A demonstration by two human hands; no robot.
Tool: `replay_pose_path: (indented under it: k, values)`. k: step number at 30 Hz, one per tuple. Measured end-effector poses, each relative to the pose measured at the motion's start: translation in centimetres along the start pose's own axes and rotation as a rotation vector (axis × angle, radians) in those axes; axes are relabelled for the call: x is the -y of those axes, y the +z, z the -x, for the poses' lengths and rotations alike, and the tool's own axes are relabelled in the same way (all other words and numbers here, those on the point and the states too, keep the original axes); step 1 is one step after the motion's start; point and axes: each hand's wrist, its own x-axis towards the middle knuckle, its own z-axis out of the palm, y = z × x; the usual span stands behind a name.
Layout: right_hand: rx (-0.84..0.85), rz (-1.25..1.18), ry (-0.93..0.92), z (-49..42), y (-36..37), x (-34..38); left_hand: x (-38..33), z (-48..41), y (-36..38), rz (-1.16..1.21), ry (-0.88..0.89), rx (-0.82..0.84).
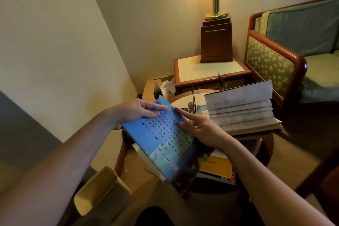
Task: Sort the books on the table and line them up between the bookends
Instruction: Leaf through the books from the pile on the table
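I hold a blue book (165, 141) with printed characters on its cover, tilted above the round glass table (185, 97). My left hand (135, 112) grips its far left edge, fingers on the cover. My right hand (198, 126) holds its right edge, index finger stretched along the top. A thick open book (242, 108) with fanned pages lies on the table to the right. A yellow book (216, 167) and others lie under the blue one. A thin black bookend (193, 97) stands upright at the table's back; another bookend (220, 77) stands further right.
A wooden side table (211, 69) with a lamp base (216, 42) stands behind the round table. A cardboard box (156, 86) with white paper sits by the wall. A green armchair (284, 57) is at right, and a yellow chair arm (99, 189) at lower left.
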Motion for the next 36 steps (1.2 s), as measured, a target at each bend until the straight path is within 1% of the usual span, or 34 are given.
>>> replay_pose_path:
  k: [3, 6, 8, 11, 13, 16, 17, 20, 21, 25, 30, 33, 36]
  values:
    - [-0.122, -0.029, -0.007, -2.5, 0.6, -1.8, 0.1, -1.0, -1.1, -0.005, 0.04, -0.107]
    - [-0.166, -0.02, -0.002, -4.6, 1.5, -3.4, 0.1, -2.2, -2.1, -0.071, 0.095, -0.191]
    - [-0.211, -0.048, 0.019, -6.0, 2.2, -4.3, 0.2, -3.1, -3.2, -0.161, 0.135, -0.277]
    - [-0.345, 0.043, 0.005, -8.0, 3.0, -5.5, 0.2, -4.5, -5.1, -0.335, 0.207, -0.389]
    - [-0.382, 0.044, 0.014, -9.0, 3.2, -6.2, -0.1, -5.3, -5.9, -0.424, 0.227, -0.46]
    - [-0.314, -0.058, 0.062, -10.1, 4.0, -7.7, -0.3, -6.6, -6.5, -0.46, 0.25, -0.546]
    - [-0.299, 0.014, 0.059, -10.5, 4.2, -8.2, -0.4, -7.1, -6.8, -0.444, 0.255, -0.57]
    - [-0.239, 0.458, 0.081, -12.2, 5.3, -9.6, -0.4, -9.4, -7.5, -0.318, 0.226, -0.638]
    - [-0.212, 0.559, 0.102, -12.5, 5.5, -9.8, -0.4, -10.3, -7.5, -0.28, 0.211, -0.657]
    - [-0.108, 0.776, 0.146, -13.0, 5.9, -10.9, -0.8, -14.1, -7.1, -0.31, 0.204, -0.729]
    - [-0.071, 0.797, 0.209, -13.5, 5.9, -11.7, -1.6, -18.9, -6.9, -0.388, 0.165, -0.833]
    - [-0.054, 0.736, 0.254, -14.3, 4.9, -12.0, -2.4, -21.0, -7.2, -0.398, 0.13, -0.828]
    - [-0.074, 0.778, 0.239, -14.4, 5.0, -12.3, -2.9, -22.3, -7.6, -0.389, 0.123, -0.829]
